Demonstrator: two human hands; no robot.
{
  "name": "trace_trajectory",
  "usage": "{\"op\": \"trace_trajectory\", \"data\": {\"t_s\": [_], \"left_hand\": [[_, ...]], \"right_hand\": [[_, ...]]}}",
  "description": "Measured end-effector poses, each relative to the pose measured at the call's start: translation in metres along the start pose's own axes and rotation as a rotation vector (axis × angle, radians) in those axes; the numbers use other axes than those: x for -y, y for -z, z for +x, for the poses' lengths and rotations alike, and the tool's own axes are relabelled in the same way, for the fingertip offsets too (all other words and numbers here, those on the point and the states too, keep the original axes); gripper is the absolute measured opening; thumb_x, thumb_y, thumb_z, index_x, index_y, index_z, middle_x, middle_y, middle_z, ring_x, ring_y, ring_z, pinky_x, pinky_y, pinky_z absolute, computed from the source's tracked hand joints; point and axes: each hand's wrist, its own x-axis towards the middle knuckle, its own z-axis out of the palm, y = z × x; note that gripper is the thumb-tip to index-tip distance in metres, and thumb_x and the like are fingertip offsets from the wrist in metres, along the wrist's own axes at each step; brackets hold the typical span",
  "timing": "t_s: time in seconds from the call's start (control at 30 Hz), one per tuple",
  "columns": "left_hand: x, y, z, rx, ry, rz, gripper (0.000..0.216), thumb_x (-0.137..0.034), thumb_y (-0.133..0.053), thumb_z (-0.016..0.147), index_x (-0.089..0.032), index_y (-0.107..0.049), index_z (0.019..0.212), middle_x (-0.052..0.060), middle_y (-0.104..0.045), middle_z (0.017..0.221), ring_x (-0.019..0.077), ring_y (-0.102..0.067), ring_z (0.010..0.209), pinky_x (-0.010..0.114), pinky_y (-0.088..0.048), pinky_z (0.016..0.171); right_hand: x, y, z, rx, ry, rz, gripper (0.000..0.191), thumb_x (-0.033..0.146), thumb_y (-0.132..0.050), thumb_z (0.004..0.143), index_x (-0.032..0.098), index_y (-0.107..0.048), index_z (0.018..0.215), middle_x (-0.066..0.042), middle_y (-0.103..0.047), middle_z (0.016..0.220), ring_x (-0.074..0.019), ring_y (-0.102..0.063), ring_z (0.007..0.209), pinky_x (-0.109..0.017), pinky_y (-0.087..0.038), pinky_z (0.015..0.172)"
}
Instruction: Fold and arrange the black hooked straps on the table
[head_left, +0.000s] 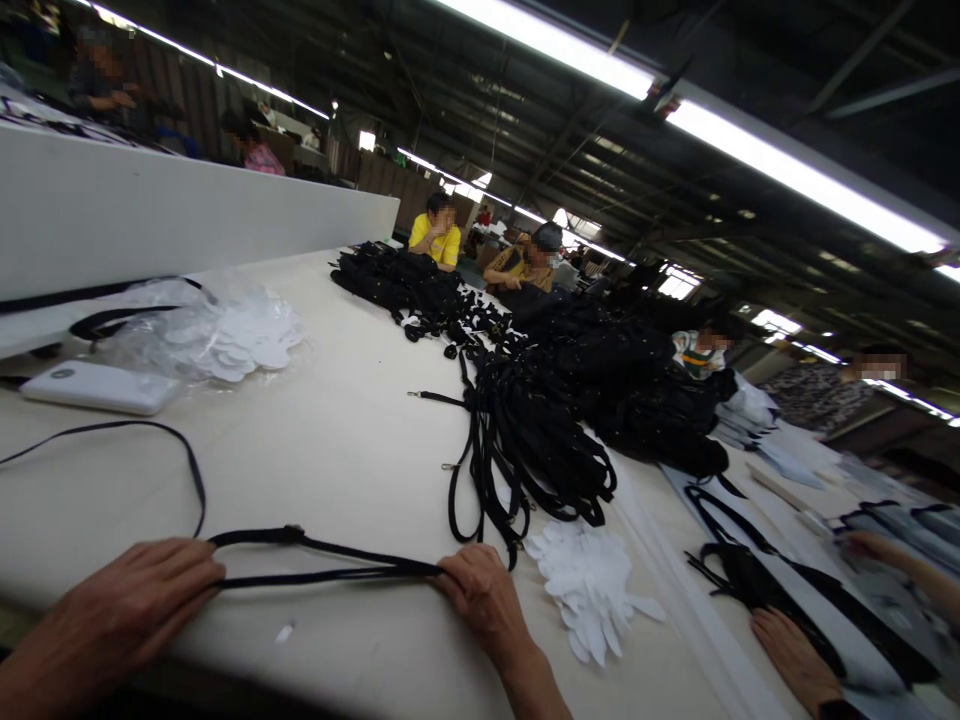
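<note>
A thin black strap (322, 560) lies stretched across the cream table (337, 440), doubled over between my two hands. My left hand (120, 610) pinches its left end near the table's front edge. My right hand (484, 595) holds the folded right end flat against the table. From my left hand the strap loops back and away to the left. Just beyond my right hand lies a heap of black straps (532, 440) and a small pile of white fabric pieces (592, 585).
A white flat device (97, 388) and a clear bag of white pieces (217, 335) lie at the left. Black garments (630, 380) are piled down the table's middle. Another person's hand (795, 655) presses black fabric at the right. Several people sit along the far side.
</note>
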Motion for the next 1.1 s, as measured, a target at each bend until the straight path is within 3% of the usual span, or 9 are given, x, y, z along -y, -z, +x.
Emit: {"op": "trace_trajectory", "data": {"t_s": [0.2, 0.3, 0.43, 0.57, 0.67, 0.73, 0.83, 0.93, 1.1], "left_hand": [[0.004, -0.012, 0.046, 0.071, 0.026, 0.009, 0.024, -0.039, -0.053, 0.093, -0.03, -0.072, 0.104, 0.0, -0.075, 0.11, 0.0235, -0.067, 0.106, 0.037, -0.046, 0.095], [-0.007, -0.026, 0.052, -0.023, 0.001, 0.028, 0.03, -0.038, -0.052, 0.093, -0.028, -0.066, 0.117, 0.004, -0.072, 0.121, 0.0251, -0.064, 0.114, 0.04, -0.044, 0.099], [-0.051, -0.035, 0.053, -0.126, -0.152, 0.053, 0.054, -0.033, -0.055, 0.093, -0.029, -0.043, 0.145, 0.003, -0.056, 0.147, 0.0244, -0.046, 0.138, 0.041, -0.035, 0.111], [-0.107, -0.042, 0.07, -0.005, -0.322, 0.035, 0.064, -0.026, -0.053, 0.093, -0.03, -0.031, 0.153, -0.001, -0.046, 0.156, 0.022, -0.033, 0.146, 0.041, -0.021, 0.118], [-0.125, -0.06, 0.094, 0.066, -0.388, -0.011, 0.071, -0.02, -0.056, 0.09, -0.033, -0.027, 0.153, -0.003, -0.043, 0.158, 0.0235, -0.033, 0.147, 0.044, -0.012, 0.119], [-0.124, -0.073, 0.109, 0.124, -0.406, -0.064, 0.067, -0.019, -0.058, 0.089, -0.036, -0.034, 0.149, -0.002, -0.047, 0.155, 0.0256, -0.035, 0.145, 0.046, -0.011, 0.117], [-0.118, -0.084, 0.125, 0.231, -0.405, -0.169, 0.042, -0.023, -0.057, 0.093, -0.039, -0.052, 0.132, -0.003, -0.062, 0.138, 0.0257, -0.041, 0.142, 0.049, -0.009, 0.117], [-0.112, -0.082, 0.131, 0.295, -0.373, -0.237, 0.025, -0.025, -0.05, 0.099, -0.038, -0.06, 0.119, -0.003, -0.069, 0.117, 0.0223, -0.053, 0.131, 0.052, -0.01, 0.117], [-0.107, -0.077, 0.129, 0.318, -0.34, -0.24, 0.023, -0.028, -0.047, 0.101, -0.037, -0.063, 0.116, -0.002, -0.068, 0.106, 0.0176, -0.064, 0.105, 0.053, -0.015, 0.115]], "right_hand": [[-0.001, -0.005, -0.015, -0.057, -0.096, -0.059, 0.006, 0.028, -0.064, 0.092, 0.028, -0.068, 0.096, 0.0, -0.069, 0.084, -0.018, -0.058, 0.082, -0.03, -0.037, 0.078], [-0.001, -0.01, -0.021, -0.112, -0.095, -0.109, 0.004, 0.024, -0.066, 0.09, 0.028, -0.067, 0.092, 0.002, -0.067, 0.08, -0.0168, -0.057, 0.079, -0.028, -0.035, 0.076], [0.001, -0.016, -0.024, -0.177, -0.099, -0.148, 0.007, 0.02, -0.068, 0.088, 0.027, -0.066, 0.087, 0.003, -0.064, 0.078, -0.0165, -0.054, 0.078, -0.027, -0.033, 0.075], [0.003, -0.016, -0.024, -0.193, -0.096, -0.142, 0.009, 0.019, -0.069, 0.087, 0.027, -0.065, 0.087, 0.003, -0.064, 0.077, -0.0162, -0.054, 0.078, -0.027, -0.032, 0.075], [0.005, -0.015, -0.025, -0.183, -0.09, -0.164, 0.008, 0.019, -0.068, 0.088, 0.026, -0.065, 0.086, 0.003, -0.064, 0.077, -0.0164, -0.054, 0.078, -0.027, -0.031, 0.074], [0.006, -0.015, -0.026, -0.181, -0.088, -0.183, 0.008, 0.019, -0.069, 0.087, 0.026, -0.064, 0.085, 0.003, -0.063, 0.077, -0.0165, -0.053, 0.078, -0.027, -0.031, 0.074], [0.006, -0.017, -0.028, -0.186, -0.102, -0.179, 0.01, 0.019, -0.071, 0.086, 0.026, -0.064, 0.084, 0.003, -0.063, 0.077, -0.0163, -0.054, 0.077, -0.027, -0.032, 0.074], [0.006, -0.018, -0.031, -0.186, -0.127, -0.138, 0.011, 0.017, -0.071, 0.085, 0.026, -0.064, 0.085, 0.004, -0.064, 0.079, -0.0157, -0.055, 0.078, -0.027, -0.032, 0.072], [0.009, -0.018, -0.033, -0.185, -0.156, -0.083, 0.013, 0.014, -0.069, 0.085, 0.027, -0.065, 0.087, 0.003, -0.065, 0.082, -0.015, -0.057, 0.081, -0.026, -0.034, 0.071]]}}
